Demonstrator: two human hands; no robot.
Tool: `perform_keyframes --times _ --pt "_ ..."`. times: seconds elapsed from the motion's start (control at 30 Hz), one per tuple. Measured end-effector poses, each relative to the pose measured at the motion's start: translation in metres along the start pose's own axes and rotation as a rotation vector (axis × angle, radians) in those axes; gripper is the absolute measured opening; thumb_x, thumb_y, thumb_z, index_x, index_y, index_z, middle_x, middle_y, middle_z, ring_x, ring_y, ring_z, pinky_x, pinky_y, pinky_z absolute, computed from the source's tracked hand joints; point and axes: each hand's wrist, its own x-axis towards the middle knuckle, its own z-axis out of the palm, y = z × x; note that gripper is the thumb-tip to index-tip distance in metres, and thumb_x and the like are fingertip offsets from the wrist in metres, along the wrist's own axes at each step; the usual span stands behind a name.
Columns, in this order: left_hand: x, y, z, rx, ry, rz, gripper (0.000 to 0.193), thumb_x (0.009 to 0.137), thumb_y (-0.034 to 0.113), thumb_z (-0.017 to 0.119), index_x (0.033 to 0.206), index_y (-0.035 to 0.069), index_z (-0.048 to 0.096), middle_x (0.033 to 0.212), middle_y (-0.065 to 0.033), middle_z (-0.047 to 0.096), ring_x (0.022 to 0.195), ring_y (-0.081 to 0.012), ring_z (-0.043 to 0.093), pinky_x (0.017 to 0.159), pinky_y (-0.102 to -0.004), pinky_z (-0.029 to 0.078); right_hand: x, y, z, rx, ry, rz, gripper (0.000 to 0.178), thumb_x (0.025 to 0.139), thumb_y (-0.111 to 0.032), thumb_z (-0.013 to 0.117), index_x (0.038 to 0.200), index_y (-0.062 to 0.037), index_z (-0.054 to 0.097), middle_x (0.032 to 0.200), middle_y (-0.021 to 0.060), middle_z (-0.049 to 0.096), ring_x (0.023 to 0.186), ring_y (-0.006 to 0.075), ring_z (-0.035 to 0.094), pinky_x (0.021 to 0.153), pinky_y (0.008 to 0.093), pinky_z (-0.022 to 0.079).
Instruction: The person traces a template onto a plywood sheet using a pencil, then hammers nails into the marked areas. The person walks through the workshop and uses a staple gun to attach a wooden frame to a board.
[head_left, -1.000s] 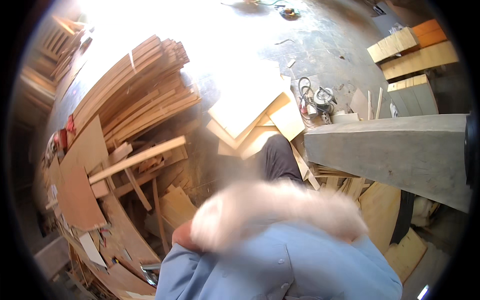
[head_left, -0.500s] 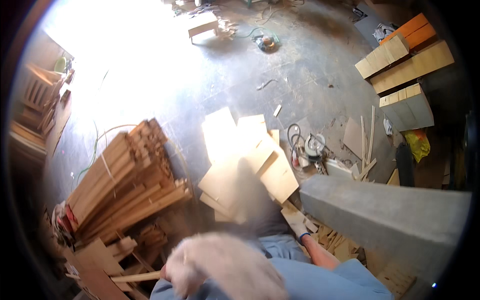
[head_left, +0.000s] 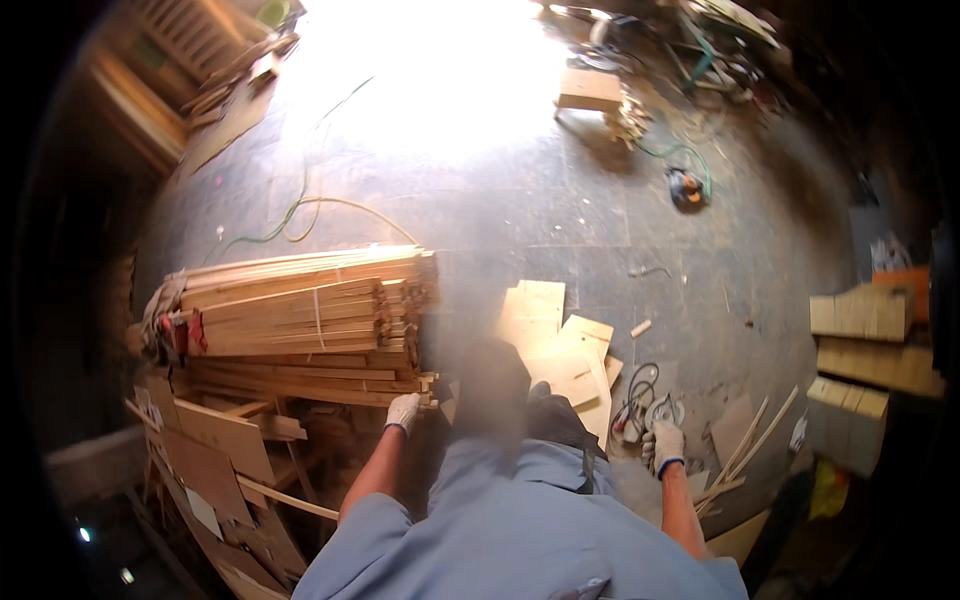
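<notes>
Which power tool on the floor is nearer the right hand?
The saw with the silvery disc, by the right hand; the green-corded tool lies farther off.

1 stool (head_left: 590, 90), corded tool (head_left: 686, 188), yellow bag (head_left: 828, 490)

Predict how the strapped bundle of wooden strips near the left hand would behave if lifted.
The bundle would probably feel heavy: many long strips are packed together. It should stay fairly stiff, since they lie straight. The pale strap may keep strips from sliding apart.
</notes>
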Motion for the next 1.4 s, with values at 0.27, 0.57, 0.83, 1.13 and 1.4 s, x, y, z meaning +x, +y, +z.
perform_keyframes --times 0.27,0.57,0.83,1.13,1.4 --pt "0.059 -0.029 0.055 -0.416 -0.165 -0.275 0.025 0.099 0.034 0.061 0.104 0.010 0.069 0.094 -0.0081 0.071 0.081 -0.0216 0.066 0.072 -0.0370 0.053 0.150 -0.089 0.096 -1.625 -0.262 -0.879 0.028 0.095 -0.030 0.054 0.094 -0.0062 0.067 0.084 0.0203 0.072 0.070 0.0385 0.069 0.062 0.0480 0.054" --pt "0.249 0.228 -0.014 0.526 0.005 0.560 0.037 0.102 0.028 0.055 0.127 0.004 0.067 0.114 -0.0094 0.074 0.099 -0.0227 0.069 0.089 -0.0338 0.054 0.227 -0.426 0.351 -1.037 -0.465 -0.649 0.027 0.098 -0.030 0.052 0.093 -0.0076 0.066 0.073 0.0096 0.062 0.056 0.0251 0.055 0.052 0.0392 0.043" --pt "0.203 0.613 -0.229 -0.960 0.233 0.362 0.038 0.105 0.029 0.055 0.128 0.000 0.065 0.117 -0.0075 0.072 0.105 -0.0195 0.069 0.093 -0.0341 0.054 0.227 -0.734 0.582 -0.561 -0.280 -0.044 0.025 0.101 -0.035 0.056 0.090 -0.0135 0.054 0.058 0.0019 0.044 0.042 0.0163 0.039 0.039 0.0331 0.028" --pt "0.293 0.499 -0.010 -0.159 0.243 -0.040 0.043 0.103 0.039 0.054 0.126 0.004 0.066 0.124 -0.0126 0.069 0.107 -0.0325 0.068 0.096 -0.0408 0.052 0.226 -0.972 0.875 -0.742 -0.617 -0.119 0.013 0.093 -0.026 0.062 0.090 -0.0169 0.053 0.059 -0.0021 0.044 0.040 0.0131 0.036 0.039 0.0303 0.028" --pt "0.330 0.520 -0.015 0.435 -0.115 0.099 0.041 0.106 0.034 0.048 0.120 0.002 0.070 0.121 -0.0169 0.071 0.106 -0.0330 0.069 0.090 -0.0429 0.055 0.145 -1.040 1.121 -0.975 -0.687 -0.242 0.022 0.096 -0.026 0.058 0.079 -0.0195 0.047 0.056 -0.0047 0.040 0.038 0.0086 0.031 0.036 0.0278 0.022"
